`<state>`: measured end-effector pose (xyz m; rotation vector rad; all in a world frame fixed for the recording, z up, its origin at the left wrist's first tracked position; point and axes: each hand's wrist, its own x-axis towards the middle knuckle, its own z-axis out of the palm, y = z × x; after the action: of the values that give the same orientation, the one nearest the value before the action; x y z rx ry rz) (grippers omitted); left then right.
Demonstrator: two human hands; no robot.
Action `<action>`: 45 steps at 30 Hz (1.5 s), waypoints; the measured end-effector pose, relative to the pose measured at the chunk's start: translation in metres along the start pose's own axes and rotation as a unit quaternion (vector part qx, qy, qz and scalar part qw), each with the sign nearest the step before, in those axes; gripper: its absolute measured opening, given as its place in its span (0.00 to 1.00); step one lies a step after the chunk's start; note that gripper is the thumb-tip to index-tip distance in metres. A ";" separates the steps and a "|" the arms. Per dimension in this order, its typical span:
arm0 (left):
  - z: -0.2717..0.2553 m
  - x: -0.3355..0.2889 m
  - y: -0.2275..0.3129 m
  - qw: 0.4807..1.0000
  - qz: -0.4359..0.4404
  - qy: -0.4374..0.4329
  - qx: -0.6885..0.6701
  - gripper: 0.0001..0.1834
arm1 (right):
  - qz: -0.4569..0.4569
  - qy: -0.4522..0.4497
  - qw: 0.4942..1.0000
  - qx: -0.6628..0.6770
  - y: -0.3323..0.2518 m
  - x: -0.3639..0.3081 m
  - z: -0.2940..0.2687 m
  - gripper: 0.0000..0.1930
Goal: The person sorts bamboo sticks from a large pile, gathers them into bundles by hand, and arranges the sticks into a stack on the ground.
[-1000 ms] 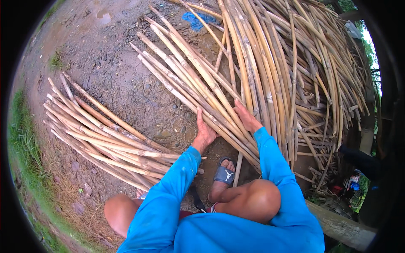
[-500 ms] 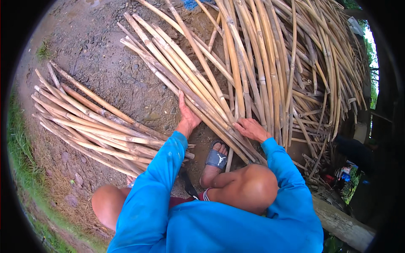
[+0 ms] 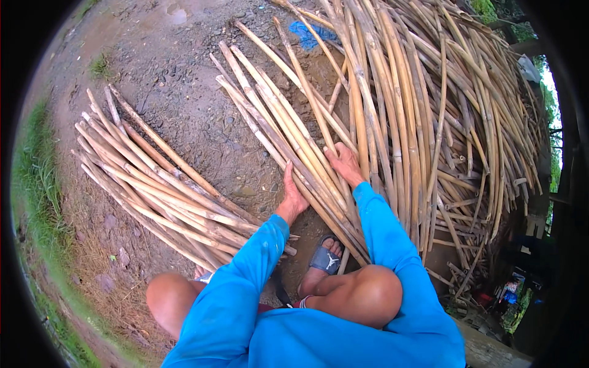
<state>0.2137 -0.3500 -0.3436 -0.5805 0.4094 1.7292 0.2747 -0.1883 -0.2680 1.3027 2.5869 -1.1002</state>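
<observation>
A loose bundle of long tan bamboo poles [image 3: 283,116] slants across the middle, its near ends by my sandalled foot. My left hand [image 3: 293,197] presses against the bundle's left side, thumb pointing up along the outer pole and the other fingers partly hidden beneath. On the right side of the same poles, my right hand [image 3: 345,164] is closed, fingers curled over the edge. To the left, a separate stack of bamboo poles [image 3: 165,184] lies on the ground, touched by neither hand.
A large heap of bamboo poles [image 3: 454,104] fills the right side, close by my right arm. Blue plastic [image 3: 310,35] lies on the muddy ground at the far side. Grass [image 3: 42,178] lines the left edge. A log [image 3: 491,346] lies at the lower right.
My right hand has moved left and farther away, from the bundle's near end to its right side. My left hand stays against the left side. The whole view has shifted slightly.
</observation>
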 end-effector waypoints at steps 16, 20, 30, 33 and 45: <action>-0.007 0.007 0.000 0.999 0.025 0.019 -0.006 0.47 | -0.200 -0.064 0.963 -0.166 0.047 -0.145 -0.041 0.21; -0.004 0.005 0.002 1.000 0.014 -0.013 -0.006 0.49 | -0.050 -0.067 0.995 -0.047 0.015 -0.103 -0.028 0.33; 0.018 -0.020 -0.021 0.997 0.014 0.069 0.035 0.47 | -0.019 -0.048 0.997 0.064 0.017 -0.076 0.020 0.33; 0.025 -0.028 -0.028 0.995 0.081 0.048 0.015 0.44 | -0.063 -0.025 0.993 0.096 -0.010 -0.098 0.009 0.34; 0.139 -0.046 0.016 0.987 0.131 -0.083 -0.045 0.46 | -0.082 -0.061 0.994 -0.050 -0.133 -0.081 -0.108 0.43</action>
<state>0.1837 -0.3127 -0.2039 -0.4572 0.3013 2.0394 0.2598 -0.2306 -0.0834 0.9860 2.6580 -1.0225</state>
